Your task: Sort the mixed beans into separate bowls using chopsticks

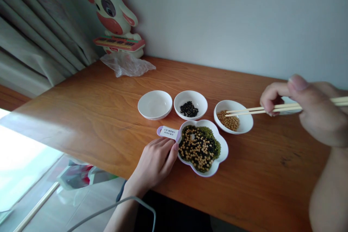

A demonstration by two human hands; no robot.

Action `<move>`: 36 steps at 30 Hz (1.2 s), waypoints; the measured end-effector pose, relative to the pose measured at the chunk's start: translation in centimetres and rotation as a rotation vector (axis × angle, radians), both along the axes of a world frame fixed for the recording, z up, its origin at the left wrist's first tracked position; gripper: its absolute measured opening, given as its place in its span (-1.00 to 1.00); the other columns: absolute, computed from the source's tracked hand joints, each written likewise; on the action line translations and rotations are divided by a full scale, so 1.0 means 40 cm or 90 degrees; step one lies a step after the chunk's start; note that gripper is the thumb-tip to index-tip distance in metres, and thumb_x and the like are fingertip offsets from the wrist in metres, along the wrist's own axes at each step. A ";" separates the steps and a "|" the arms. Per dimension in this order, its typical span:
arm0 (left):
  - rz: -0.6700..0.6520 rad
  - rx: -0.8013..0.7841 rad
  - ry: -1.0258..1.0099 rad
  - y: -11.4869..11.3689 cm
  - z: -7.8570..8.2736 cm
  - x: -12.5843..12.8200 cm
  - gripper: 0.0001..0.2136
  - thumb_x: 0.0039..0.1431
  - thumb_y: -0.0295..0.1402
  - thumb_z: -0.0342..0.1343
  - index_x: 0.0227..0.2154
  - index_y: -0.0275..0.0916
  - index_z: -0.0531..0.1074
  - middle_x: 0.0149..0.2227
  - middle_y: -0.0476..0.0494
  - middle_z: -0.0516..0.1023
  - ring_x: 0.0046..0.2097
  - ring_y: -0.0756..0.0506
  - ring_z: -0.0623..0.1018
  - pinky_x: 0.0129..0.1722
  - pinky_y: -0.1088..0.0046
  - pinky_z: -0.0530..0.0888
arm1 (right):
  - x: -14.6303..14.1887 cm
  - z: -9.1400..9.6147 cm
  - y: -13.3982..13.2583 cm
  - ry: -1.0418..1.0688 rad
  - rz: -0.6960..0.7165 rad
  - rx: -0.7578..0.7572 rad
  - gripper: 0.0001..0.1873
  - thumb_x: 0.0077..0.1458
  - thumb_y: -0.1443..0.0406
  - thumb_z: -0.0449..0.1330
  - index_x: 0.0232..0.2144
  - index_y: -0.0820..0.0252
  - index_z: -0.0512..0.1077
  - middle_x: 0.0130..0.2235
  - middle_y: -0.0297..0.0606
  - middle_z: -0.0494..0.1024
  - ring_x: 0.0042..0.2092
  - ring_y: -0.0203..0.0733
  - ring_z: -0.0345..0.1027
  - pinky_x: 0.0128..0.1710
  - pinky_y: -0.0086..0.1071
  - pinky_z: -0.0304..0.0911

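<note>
My right hand (322,117) is closed round a pair of wooden chopsticks (258,111). Their tips reach over a white bowl (247,123) with yellow soybeans (230,121) in it; I cannot make out a bean between them. At the near edge of the table, my left hand (156,159) grips a flower-shaped white dish (223,152) where its purple handle (160,131) joins the rim. Green, black and yellow beans lie mixed in this dish. Behind it stand a white bowl (202,103) with black beans (189,109) and an empty white bowl (154,104).
A cow-shaped toy keyboard (116,21) and a crumpled plastic bag (127,64) are at the back left of the wooden table (89,116). Something white (288,100) shows partly behind my right hand. A grey cable (122,203) crosses my left forearm. Curtains (40,32) hang on the left.
</note>
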State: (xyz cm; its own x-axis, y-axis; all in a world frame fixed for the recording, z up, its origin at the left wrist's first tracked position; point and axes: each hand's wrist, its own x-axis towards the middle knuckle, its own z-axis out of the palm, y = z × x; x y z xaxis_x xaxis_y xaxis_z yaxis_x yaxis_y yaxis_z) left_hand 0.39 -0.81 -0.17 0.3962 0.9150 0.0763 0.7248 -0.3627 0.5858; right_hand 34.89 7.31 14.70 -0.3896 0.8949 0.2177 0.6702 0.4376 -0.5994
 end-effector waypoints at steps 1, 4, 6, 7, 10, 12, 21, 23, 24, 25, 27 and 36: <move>0.001 0.001 0.001 0.000 0.000 0.000 -0.67 0.53 -0.29 -0.19 -0.41 -0.17 0.25 -0.36 -0.08 0.46 -0.30 -0.10 0.44 -0.18 0.34 0.37 | -0.015 -0.002 -0.003 0.019 0.022 -0.008 -0.36 0.45 -0.07 -0.20 -0.44 0.10 0.45 -0.39 -0.18 0.51 -0.29 -0.11 0.35 -0.17 -0.11 0.12; 0.002 -0.003 0.004 0.000 0.000 0.000 -0.68 0.53 -0.29 -0.18 -0.41 -0.17 0.25 -0.36 -0.07 0.47 -0.30 -0.10 0.45 -0.16 0.34 0.38 | -0.075 -0.018 -0.014 0.063 0.113 -0.060 -0.35 0.45 -0.06 -0.22 -0.43 0.12 0.45 -0.41 -0.20 0.50 -0.33 -0.13 0.34 -0.26 -0.17 0.16; 0.000 -0.007 0.006 0.000 -0.001 -0.001 -0.68 0.53 -0.28 -0.19 -0.41 -0.17 0.25 -0.36 -0.07 0.47 -0.30 -0.09 0.45 -0.16 0.34 0.38 | -0.120 -0.034 -0.021 0.063 0.170 -0.103 -0.38 0.46 -0.04 -0.18 -0.44 0.12 0.43 -0.46 -0.28 0.46 -0.42 -0.21 0.26 -0.36 -0.24 0.13; 0.000 -0.009 0.007 -0.001 -0.001 -0.001 -0.68 0.53 -0.28 -0.19 -0.41 -0.17 0.25 -0.36 -0.07 0.47 -0.30 -0.09 0.45 -0.15 0.34 0.38 | -0.141 -0.043 -0.024 0.040 0.189 -0.124 -0.40 0.47 -0.01 -0.18 -0.43 0.13 0.42 -0.46 -0.30 0.46 -0.42 -0.23 0.27 -0.36 -0.26 0.14; 0.000 -0.011 0.008 -0.002 -0.001 -0.002 -0.68 0.53 -0.27 -0.19 -0.40 -0.17 0.25 -0.35 -0.07 0.46 -0.29 -0.10 0.45 -0.15 0.33 0.38 | -0.190 -0.069 -0.029 -0.003 0.248 -0.124 -0.45 0.48 0.04 -0.15 -0.44 0.15 0.39 -0.46 -0.34 0.43 -0.40 -0.26 0.26 -0.33 -0.30 0.13; 0.000 -0.010 0.007 -0.002 -0.001 -0.003 -0.68 0.53 -0.27 -0.19 -0.40 -0.17 0.25 -0.35 -0.07 0.46 -0.29 -0.10 0.45 -0.15 0.34 0.38 | -0.210 -0.084 -0.030 -0.006 0.277 -0.132 -0.50 0.48 0.07 -0.12 -0.42 0.16 0.37 -0.44 -0.35 0.42 -0.39 -0.27 0.25 -0.32 -0.32 0.13; -0.001 -0.010 -0.004 -0.001 0.000 -0.001 -0.68 0.53 -0.28 -0.19 -0.40 -0.17 0.24 -0.35 -0.08 0.46 -0.29 -0.10 0.44 -0.15 0.34 0.37 | -0.229 -0.097 -0.031 -0.027 0.297 -0.150 -0.55 0.48 0.12 -0.09 -0.42 0.16 0.34 -0.44 -0.35 0.43 -0.39 -0.27 0.24 -0.31 -0.33 0.10; -0.001 -0.012 -0.003 -0.001 -0.001 -0.001 -0.68 0.53 -0.27 -0.19 -0.40 -0.17 0.25 -0.35 -0.08 0.46 -0.29 -0.10 0.44 -0.15 0.34 0.37 | -0.221 -0.092 -0.028 -0.026 0.291 -0.119 -0.54 0.49 0.12 -0.11 -0.42 0.16 0.34 -0.44 -0.36 0.41 -0.39 -0.27 0.22 -0.30 -0.32 0.08; -0.001 -0.013 -0.002 -0.001 -0.002 -0.001 -0.68 0.53 -0.27 -0.19 -0.40 -0.17 0.25 -0.35 -0.08 0.46 -0.29 -0.10 0.44 -0.15 0.34 0.37 | -0.217 -0.090 -0.027 -0.023 0.289 -0.104 -0.53 0.49 0.12 -0.12 -0.42 0.16 0.34 -0.45 -0.36 0.40 -0.39 -0.27 0.21 -0.30 -0.32 0.07; 0.000 -0.014 0.000 -0.001 -0.003 -0.002 -0.68 0.54 -0.27 -0.20 -0.40 -0.17 0.25 -0.35 -0.08 0.46 -0.30 -0.10 0.44 -0.16 0.34 0.36 | -0.212 -0.089 -0.025 -0.022 0.288 -0.096 -0.52 0.50 0.12 -0.14 -0.42 0.16 0.34 -0.45 -0.36 0.40 -0.39 -0.27 0.20 -0.30 -0.32 0.07; 0.002 -0.018 0.004 0.000 -0.005 -0.002 -0.67 0.54 -0.26 -0.21 -0.40 -0.17 0.24 -0.35 -0.07 0.45 -0.29 -0.10 0.43 -0.15 0.34 0.36 | -0.206 -0.087 -0.022 -0.023 0.285 -0.095 -0.50 0.50 0.12 -0.16 -0.42 0.16 0.34 -0.45 -0.36 0.40 -0.38 -0.27 0.22 -0.28 -0.32 0.08; 0.001 -0.020 0.001 -0.001 -0.004 -0.002 -0.68 0.55 -0.25 -0.22 -0.39 -0.17 0.22 -0.35 -0.06 0.44 -0.28 -0.10 0.43 -0.15 0.33 0.34 | -0.217 -0.105 -0.023 -0.036 0.297 -0.122 -0.57 0.49 0.13 -0.12 -0.40 0.15 0.31 -0.44 -0.38 0.40 -0.39 -0.28 0.19 -0.31 -0.31 0.03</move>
State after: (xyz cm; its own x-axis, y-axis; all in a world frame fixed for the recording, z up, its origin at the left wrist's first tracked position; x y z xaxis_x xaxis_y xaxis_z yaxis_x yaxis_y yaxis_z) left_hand 0.30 -0.83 -0.34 0.3954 0.9173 0.0471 0.7258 -0.3435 0.5960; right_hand 26.21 6.40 10.51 -0.7643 0.6439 0.0333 0.4628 0.5839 -0.6670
